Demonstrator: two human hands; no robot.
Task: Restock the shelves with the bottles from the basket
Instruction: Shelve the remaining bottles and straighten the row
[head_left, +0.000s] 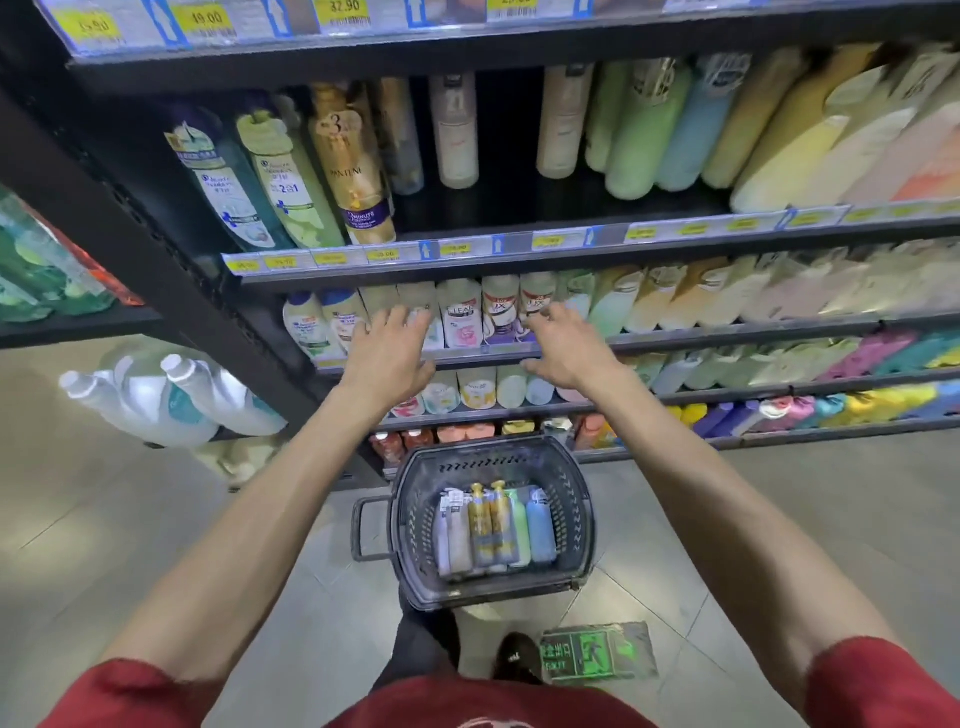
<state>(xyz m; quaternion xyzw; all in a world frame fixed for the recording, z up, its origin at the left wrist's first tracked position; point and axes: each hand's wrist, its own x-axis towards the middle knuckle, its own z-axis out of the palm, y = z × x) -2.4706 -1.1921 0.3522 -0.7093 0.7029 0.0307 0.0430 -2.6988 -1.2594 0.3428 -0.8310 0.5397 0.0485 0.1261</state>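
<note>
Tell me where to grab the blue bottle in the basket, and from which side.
Grip the blue bottle at mid-body, from above: it lies flat at the row's right end, the green bottle tight on its left, so likely only top and right flank are free.

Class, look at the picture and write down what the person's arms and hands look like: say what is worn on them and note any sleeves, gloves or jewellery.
The left hand and right hand are bare, with no gloves. No rings, watch or bracelet can be made out. Both forearms are uncovered up to short red sleeves, the left sleeve and the right sleeve.
</note>
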